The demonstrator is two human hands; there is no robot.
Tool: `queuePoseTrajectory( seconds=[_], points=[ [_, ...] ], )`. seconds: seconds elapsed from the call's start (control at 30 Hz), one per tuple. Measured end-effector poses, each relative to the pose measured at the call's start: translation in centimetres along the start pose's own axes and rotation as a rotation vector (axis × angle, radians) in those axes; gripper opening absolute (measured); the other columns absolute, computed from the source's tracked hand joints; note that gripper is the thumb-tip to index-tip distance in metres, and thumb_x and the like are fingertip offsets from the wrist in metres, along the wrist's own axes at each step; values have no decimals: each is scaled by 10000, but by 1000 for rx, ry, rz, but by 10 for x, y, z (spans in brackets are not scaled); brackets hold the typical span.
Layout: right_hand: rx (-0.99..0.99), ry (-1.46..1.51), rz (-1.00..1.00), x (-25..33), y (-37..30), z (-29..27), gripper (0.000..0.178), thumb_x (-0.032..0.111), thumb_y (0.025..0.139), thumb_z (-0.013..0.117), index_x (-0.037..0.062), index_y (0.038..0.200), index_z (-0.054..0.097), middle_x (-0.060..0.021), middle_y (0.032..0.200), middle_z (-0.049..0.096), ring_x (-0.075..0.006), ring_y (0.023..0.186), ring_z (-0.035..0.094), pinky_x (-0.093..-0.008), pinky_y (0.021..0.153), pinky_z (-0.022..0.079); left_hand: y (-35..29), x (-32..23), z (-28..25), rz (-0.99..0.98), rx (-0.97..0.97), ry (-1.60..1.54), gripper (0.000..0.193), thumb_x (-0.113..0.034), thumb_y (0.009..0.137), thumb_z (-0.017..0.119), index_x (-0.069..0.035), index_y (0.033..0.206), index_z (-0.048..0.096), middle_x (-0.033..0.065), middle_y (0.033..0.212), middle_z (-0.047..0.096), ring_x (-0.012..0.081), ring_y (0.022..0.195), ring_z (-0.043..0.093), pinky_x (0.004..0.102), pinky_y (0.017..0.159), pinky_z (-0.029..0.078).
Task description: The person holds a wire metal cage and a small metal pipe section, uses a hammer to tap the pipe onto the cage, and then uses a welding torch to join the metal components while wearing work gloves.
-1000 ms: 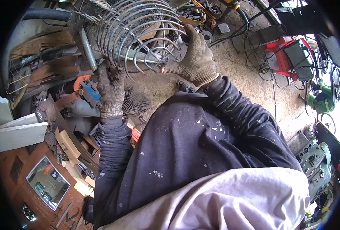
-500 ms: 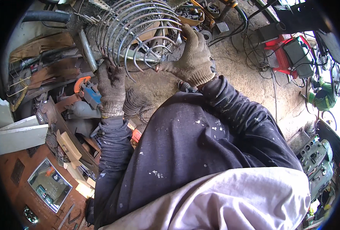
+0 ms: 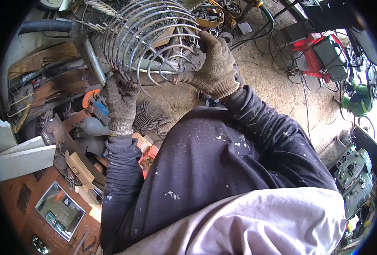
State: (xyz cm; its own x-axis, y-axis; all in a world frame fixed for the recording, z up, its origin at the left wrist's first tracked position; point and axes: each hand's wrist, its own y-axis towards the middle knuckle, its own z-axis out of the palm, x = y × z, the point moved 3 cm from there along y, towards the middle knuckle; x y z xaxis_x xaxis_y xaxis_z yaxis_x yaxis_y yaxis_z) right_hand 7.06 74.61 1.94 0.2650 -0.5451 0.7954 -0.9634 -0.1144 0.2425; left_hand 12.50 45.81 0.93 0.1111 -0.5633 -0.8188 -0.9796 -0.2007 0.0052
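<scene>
A large open coil of bare metal rod (image 3: 131,49), its turns spaced apart, is held out in front of me at the top of the view. My left hand (image 3: 122,100), in a dirty knitted glove, has its fingers closed at the coil's lower left edge. On the right side my right hand (image 3: 216,68), also gloved, grips the coil, with fingers at the upper turns and thumb near a lower rod end. Some fingertips are hidden behind the rods. Below the coil, near my left wrist, lies a second stack of thinner coiled wire (image 3: 150,117).
To the left are a blue and orange power tool (image 3: 99,106), white boards (image 3: 24,159) and a framed mirror (image 3: 61,210). Cables (image 3: 277,55) trail over the floor at right, beside a red stand (image 3: 305,49). A yellow bin (image 3: 209,21) of metal parts stands beyond.
The view has shifted slightly. The coil and my left hand sit a little lower and further left in the picture. Both hands keep their hold, and more of a red box shows beside my left forearm.
</scene>
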Motion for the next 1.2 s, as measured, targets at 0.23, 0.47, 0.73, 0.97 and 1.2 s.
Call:
queuePoseTrajectory(
  seconds=[0.23, 0.47, 0.73, 0.97, 1.2],
  points=[
    [-47, -50, -35, -3, -2, 2, 1159, 534, 444, 949, 25, 1362, 457, -169, 1128, 614, -331, 1053, 614, -429, 908, 505, 4, 0, -4, -8, 91, -47, 531, -189, 859, 754, -68, 1298, 480, 27, 1128, 544, 135, 1003, 544, 299, 895, 483],
    [-76, -7, 20, -4, -2, 3, 1036, 537, 511, 922, 63, 1325, 489, -167, 1150, 604, -364, 1093, 567, -461, 926, 486, -1, -4, -5, 62, 113, 44, 621, -231, 811, 800, -58, 1300, 458, 53, 1132, 530, 151, 1025, 523, 318, 898, 489],
    [-16, 9, -5, -16, -3, 12, 1118, 569, 505, 908, 39, 1361, 419, -173, 1112, 595, -371, 1037, 567, -480, 877, 489, -2, -1, 2, -193, 117, -293, 731, -376, 755, 857, -28, 1258, 456, 38, 1053, 505, 143, 923, 509, 299, 814, 491],
    [-120, -20, -117, -19, -5, 8, 1210, 622, 453, 891, 43, 1397, 401, -195, 1150, 571, -390, 1056, 566, -490, 908, 473, 0, 29, -2, -249, 79, -419, 748, -368, 747, 861, -13, 1269, 458, 41, 1055, 503, 144, 929, 510, 300, 823, 491],
    [112, 312, 16, -51, 8, -26, 1113, 619, 574, 868, -5, 1396, 452, -232, 1231, 593, -354, 1125, 603, -445, 1002, 469, -5, 14, -7, -186, 82, -36, 706, -222, 738, 844, -21, 1302, 470, 42, 1080, 515, 153, 949, 523, 309, 827, 502]
  ],
)
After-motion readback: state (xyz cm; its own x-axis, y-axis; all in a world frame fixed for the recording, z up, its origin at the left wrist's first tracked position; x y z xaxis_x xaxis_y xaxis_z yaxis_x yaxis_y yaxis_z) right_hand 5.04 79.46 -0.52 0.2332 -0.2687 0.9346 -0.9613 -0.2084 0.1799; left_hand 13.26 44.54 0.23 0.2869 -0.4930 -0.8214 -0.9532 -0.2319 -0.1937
